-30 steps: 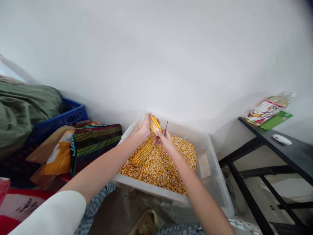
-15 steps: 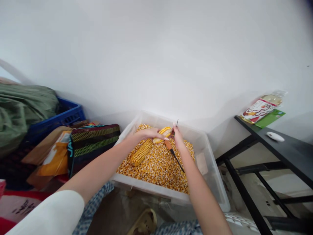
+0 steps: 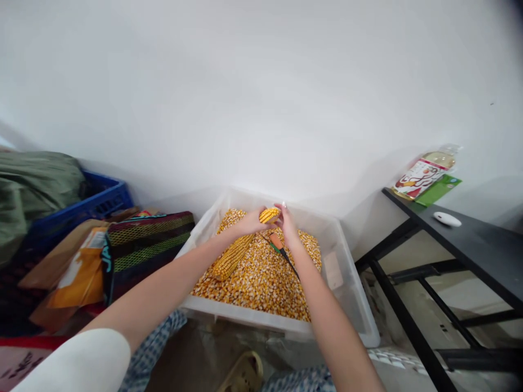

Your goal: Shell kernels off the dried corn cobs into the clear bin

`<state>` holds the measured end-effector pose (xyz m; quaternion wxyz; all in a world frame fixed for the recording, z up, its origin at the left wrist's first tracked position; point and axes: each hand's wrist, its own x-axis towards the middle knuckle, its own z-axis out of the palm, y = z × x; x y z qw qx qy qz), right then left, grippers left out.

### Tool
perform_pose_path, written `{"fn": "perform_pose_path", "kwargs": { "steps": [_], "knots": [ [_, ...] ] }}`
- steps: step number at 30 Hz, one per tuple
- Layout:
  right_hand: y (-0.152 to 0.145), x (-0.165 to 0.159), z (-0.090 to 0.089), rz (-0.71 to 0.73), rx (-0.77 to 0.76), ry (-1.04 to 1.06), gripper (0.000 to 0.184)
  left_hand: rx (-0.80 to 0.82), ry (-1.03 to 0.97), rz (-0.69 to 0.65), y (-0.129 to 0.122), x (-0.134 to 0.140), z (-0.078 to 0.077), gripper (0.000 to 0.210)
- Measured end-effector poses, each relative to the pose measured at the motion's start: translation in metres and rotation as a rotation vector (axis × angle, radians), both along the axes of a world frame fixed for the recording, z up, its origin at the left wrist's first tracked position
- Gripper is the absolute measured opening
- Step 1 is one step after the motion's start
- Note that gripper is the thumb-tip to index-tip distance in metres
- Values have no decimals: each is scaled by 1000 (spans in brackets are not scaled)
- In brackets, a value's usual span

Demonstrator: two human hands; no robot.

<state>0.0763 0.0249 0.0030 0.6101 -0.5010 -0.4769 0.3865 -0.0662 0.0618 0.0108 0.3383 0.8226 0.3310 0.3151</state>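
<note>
My left hand (image 3: pixel 252 220) is wrapped round an ear of corn (image 3: pixel 269 215) with yellow kernels, held above a clear plastic bin (image 3: pixel 245 311). My right hand (image 3: pixel 287 222) is closed at the right end of the same ear, its fingertips partly hidden. Loose corn kernels (image 3: pixel 265 283) fill much of the bin. A second ear of corn (image 3: pixel 232 258) lies on them below my left wrist. Between my forearms rests a tool with an orange part (image 3: pixel 277 240) and a dark shaft. Something green (image 3: pixel 274 248) and a thin dark rod show beside it.
A black table (image 3: pixel 469 239) stands on the right with a bottle (image 3: pixel 425 173), a green packet (image 3: pixel 439 190) and a white oval object (image 3: pixel 447 219). To the left are a blue crate (image 3: pixel 102 198), a mesh bag (image 3: pixel 149 245) and cardboard. A white wall rises behind the bin.
The thin dark rod that stuck up from my right hand is gone from it; green now shows by the orange tool. My right hand has closed on the ear, which has turned.
</note>
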Motion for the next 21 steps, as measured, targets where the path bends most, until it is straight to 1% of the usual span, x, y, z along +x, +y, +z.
{"fn": "perform_pose_path", "kwargs": {
  "steps": [1, 4, 9, 11, 14, 17, 19, 21],
  "knots": [
    [-3, -5, 5, 36, 31, 11, 46, 10, -22, -6, 0, 1, -1, 56],
    [-9, -13, 11, 51, 86, 5, 39, 13, -66, -31, -2, 3, -2, 61],
    [-9, -10, 9, 35, 54, 49, 47, 28, -84, -79, -5, 4, -2, 62],
    [-7, -7, 9, 47, 42, 49, 48, 19, -107, -79, -6, 4, -2, 62],
    [-5, -7, 11, 58, 62, -9, 46, -17, -121, -64, -5, 5, -2, 64],
    [-3, -10, 13, 14, 95, -103, 44, -51, -122, -52, -4, 4, -1, 65],
    [-3, -11, 12, -9, 94, -113, 45, -60, -137, -60, -4, 4, 1, 67],
    [-6, -9, 11, 12, 86, -90, 46, -71, -146, -89, -7, 4, 4, 67]
  ]
}}
